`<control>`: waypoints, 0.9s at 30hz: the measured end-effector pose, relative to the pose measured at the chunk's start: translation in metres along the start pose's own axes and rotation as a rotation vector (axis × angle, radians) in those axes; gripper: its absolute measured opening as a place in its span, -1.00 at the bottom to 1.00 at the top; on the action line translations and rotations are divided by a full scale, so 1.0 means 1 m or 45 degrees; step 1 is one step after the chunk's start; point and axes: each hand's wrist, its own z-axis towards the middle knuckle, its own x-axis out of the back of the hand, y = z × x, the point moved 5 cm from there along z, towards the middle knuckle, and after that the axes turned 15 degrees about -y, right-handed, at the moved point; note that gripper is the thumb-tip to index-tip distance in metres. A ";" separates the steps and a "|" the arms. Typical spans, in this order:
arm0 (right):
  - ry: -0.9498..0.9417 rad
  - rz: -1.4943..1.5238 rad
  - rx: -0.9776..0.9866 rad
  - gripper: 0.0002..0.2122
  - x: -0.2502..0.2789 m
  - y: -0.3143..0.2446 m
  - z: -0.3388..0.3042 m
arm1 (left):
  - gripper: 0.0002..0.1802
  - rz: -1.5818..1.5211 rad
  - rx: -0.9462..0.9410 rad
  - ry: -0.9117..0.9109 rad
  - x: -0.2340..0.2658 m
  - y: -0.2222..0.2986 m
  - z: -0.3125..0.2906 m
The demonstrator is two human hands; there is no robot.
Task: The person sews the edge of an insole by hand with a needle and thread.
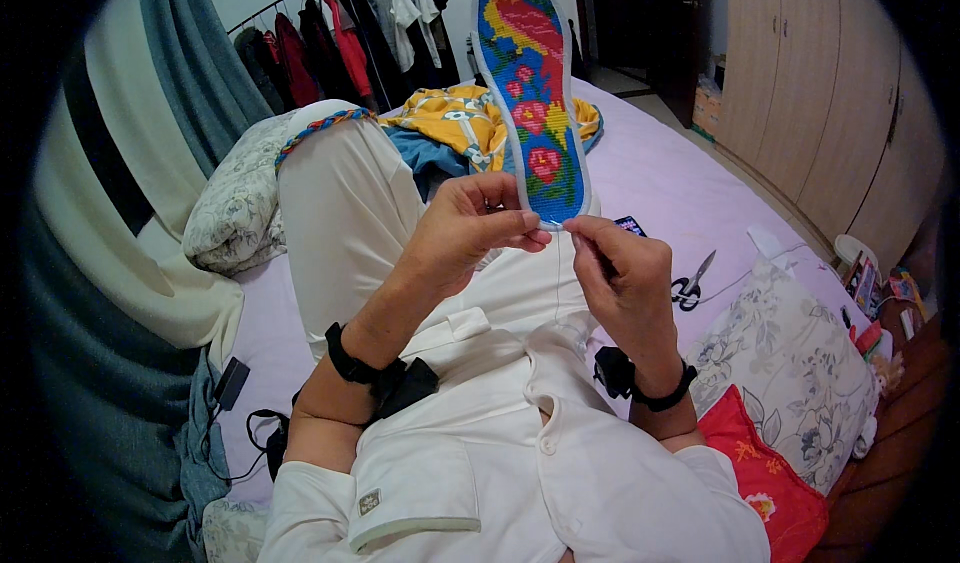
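An embroidered insole [528, 93] stands upright before me, its heel end toward me. It has a blue ground, a red and yellow bird and pink flowers, with a pale border. My left hand [465, 228] is closed on the heel's left edge, thumb and fingers pinching it. At the heel's lower right edge, my right hand [630, 263] is closed in a pinch. What sits between those fingertips is too small to make out; a pale sliver shows beside them. A thin thread [558, 278] hangs from the heel over my white trousers.
Dark-handled scissors [692, 285] lie on the lilac bedsheet [650, 153] to the right, with a phone [630, 226] partly behind my right hand. A yellow and blue cloth [455, 123] is heaped beyond my raised knee [345, 163]. Floral pillows [790, 363] and a red cushion [765, 483] lie at right.
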 end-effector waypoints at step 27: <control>-0.152 -0.354 -0.123 -0.91 -0.015 0.003 0.003 | -0.83 0.358 -0.081 0.088 0.002 -0.018 0.013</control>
